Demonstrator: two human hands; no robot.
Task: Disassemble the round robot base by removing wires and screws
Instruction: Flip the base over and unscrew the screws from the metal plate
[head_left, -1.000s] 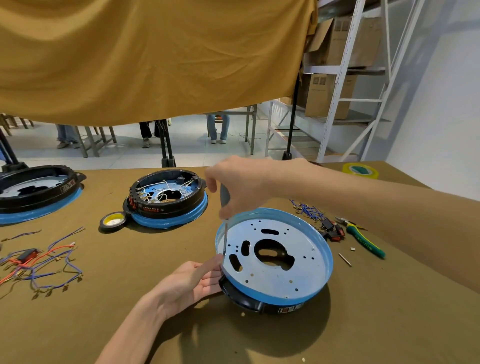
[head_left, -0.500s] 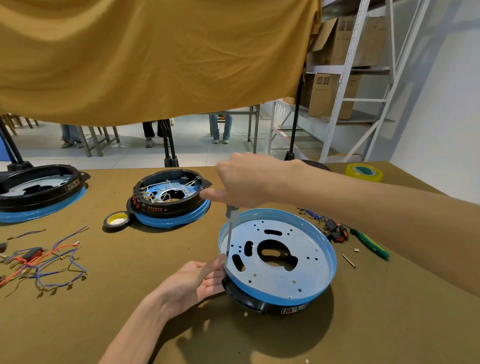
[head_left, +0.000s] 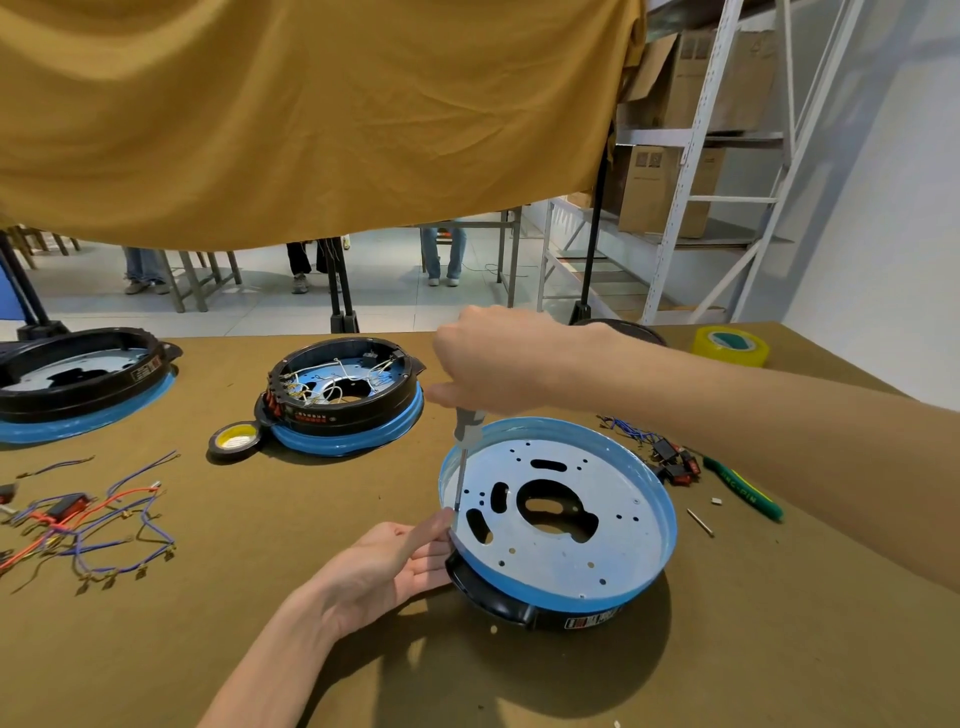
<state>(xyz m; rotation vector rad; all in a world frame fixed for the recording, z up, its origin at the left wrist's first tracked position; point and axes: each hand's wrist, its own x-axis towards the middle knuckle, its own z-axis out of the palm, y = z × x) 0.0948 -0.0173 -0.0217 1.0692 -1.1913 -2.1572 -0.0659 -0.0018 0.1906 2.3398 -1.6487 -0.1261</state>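
Overhead, ochre cloth (head_left: 311, 114); brown table (head_left: 311, 519).

Ahead of you a wrinkled mustard-yellow cloth (head_left: 311, 119) hangs across the upper view. Beneath its hem you see a pale tiled floor (head_left: 384, 291) with grey metal table legs (head_left: 511, 260). To your right stands a white metal shelving rack (head_left: 696, 156) holding brown cardboard boxes (head_left: 660, 192), beside a plain white wall (head_left: 883, 208).

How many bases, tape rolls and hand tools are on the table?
Bases: 3
Tape rolls: 2
Hand tools: 2, screwdriver and pliers
Total: 7
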